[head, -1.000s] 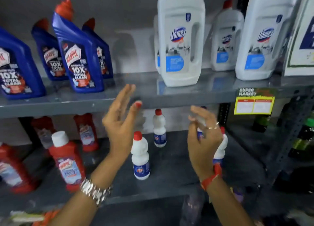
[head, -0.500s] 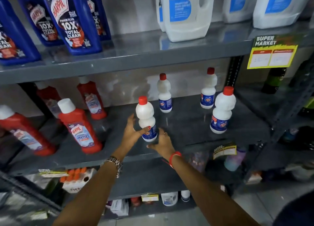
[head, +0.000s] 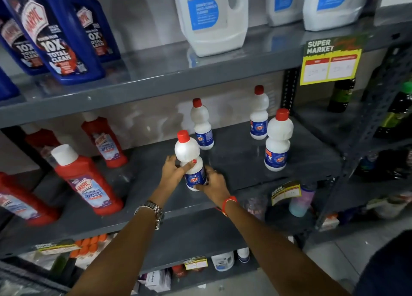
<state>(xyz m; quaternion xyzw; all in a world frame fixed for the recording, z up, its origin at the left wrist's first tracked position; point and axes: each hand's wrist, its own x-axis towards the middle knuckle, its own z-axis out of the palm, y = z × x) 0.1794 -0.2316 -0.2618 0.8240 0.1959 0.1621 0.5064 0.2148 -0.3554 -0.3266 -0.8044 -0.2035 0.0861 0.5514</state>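
Held bottle: a white bottle (head: 190,153) with a red cap and blue label, upright, near the front of the middle shelf (head: 240,159); whether its base rests on the shelf or is just lifted cannot be told.
Left hand: the left hand (head: 172,171) grasps the bottle from its 9 o'clock side, fingers curled behind the waist and the thumb laid across the front.
Right hand: the right hand (head: 215,182) grasps the label part from the 4 o'clock side, fingers wrapped round it.
Wrists: a metal watch (head: 153,211) on the left, a red band (head: 229,202) on the right.
Same kind: a second white bottle (head: 201,126) just beyond at 1 o'clock, apart from the held one; two more (head: 277,142) well apart at 2 to 3 o'clock.
Red bottles: red cleaner bottles (head: 85,179) at 9 o'clock on the same shelf.
Upper shelf: blue bottles (head: 53,35) at 10 o'clock, white jugs (head: 211,17) at 12.
Price tag: a yellow price tag (head: 330,59) at 2 o'clock on the upper shelf's edge.
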